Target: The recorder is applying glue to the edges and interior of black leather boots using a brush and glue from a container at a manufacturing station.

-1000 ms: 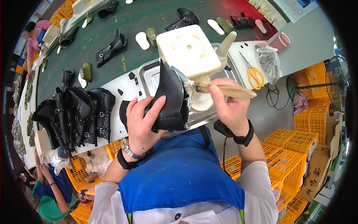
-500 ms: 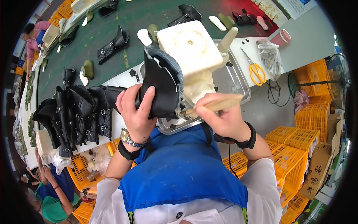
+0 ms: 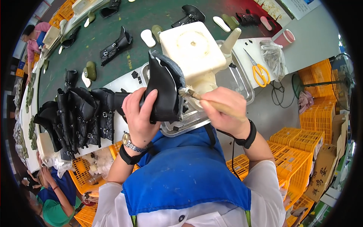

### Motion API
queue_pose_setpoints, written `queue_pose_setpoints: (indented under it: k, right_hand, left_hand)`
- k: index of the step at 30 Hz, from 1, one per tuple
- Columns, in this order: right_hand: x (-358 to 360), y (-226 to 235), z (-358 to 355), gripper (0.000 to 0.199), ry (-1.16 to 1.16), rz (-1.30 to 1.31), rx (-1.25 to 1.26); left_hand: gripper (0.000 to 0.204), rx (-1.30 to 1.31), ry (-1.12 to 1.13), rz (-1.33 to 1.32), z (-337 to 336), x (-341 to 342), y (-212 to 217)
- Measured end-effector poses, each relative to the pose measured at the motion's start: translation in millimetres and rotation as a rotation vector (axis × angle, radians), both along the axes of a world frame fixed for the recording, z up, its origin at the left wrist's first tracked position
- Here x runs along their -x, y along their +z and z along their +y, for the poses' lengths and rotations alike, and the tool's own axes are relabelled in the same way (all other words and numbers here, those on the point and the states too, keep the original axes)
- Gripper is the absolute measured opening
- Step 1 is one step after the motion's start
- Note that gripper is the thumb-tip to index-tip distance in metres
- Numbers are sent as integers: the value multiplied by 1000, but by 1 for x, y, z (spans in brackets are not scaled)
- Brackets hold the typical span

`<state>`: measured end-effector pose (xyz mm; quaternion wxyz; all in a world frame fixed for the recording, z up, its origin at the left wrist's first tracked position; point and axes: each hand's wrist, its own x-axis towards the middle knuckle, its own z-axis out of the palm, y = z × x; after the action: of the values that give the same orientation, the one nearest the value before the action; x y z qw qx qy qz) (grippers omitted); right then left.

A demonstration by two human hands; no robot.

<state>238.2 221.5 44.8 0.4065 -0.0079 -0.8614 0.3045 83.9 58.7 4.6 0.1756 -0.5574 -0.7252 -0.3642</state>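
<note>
A black boot upper (image 3: 163, 90) is gripped in my left hand (image 3: 139, 113), its open lower edge turned to the right and showing a greyish lining. My right hand (image 3: 227, 111) holds a wooden-handled brush (image 3: 213, 107). The brush's pale bristles meet the edge of the upper, about halfway along it. Behind both hands a white plastic container (image 3: 194, 47) stands in a clear tray (image 3: 247, 90), with a pale cone-shaped spout at its right. Whether liquid is on the bristles, I cannot tell.
Several black boot uppers (image 3: 81, 113) stand in a row at the left. Yellow-handled scissors (image 3: 260, 72) and a plastic bag (image 3: 273, 56) lie to the right. The green conveyor belt (image 3: 140, 19) carries more uppers, insoles and green pieces. Yellow crates (image 3: 291, 151) stack up at the lower right.
My right hand has moved the brush up along the boot upper's edge, from its near corner to about the middle. The upper has turned slightly in my left hand. The belt's pieces shifted slightly right.
</note>
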Motion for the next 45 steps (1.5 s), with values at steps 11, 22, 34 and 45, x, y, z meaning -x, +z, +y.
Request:
queue_pose_setpoints:
  k: [11, 22, 34, 45]
  right_hand:
    - [-27, 29, 52, 21, -64, 147, 1009]
    - [26, 59, 21, 20, 151, -299, 752]
    - [29, 53, 2, 16, 187, -358, 359]
    - [25, 55, 13, 23, 144, -624, 381]
  left_hand:
    - [81, 265, -636, -1602, -50, 71, 6]
    - [70, 529, -1042, -1634, -20, 52, -30]
    - [58, 537, -964, -1551, -16, 38, -17]
    - [46, 663, -812, -1535, -21, 38, -5]
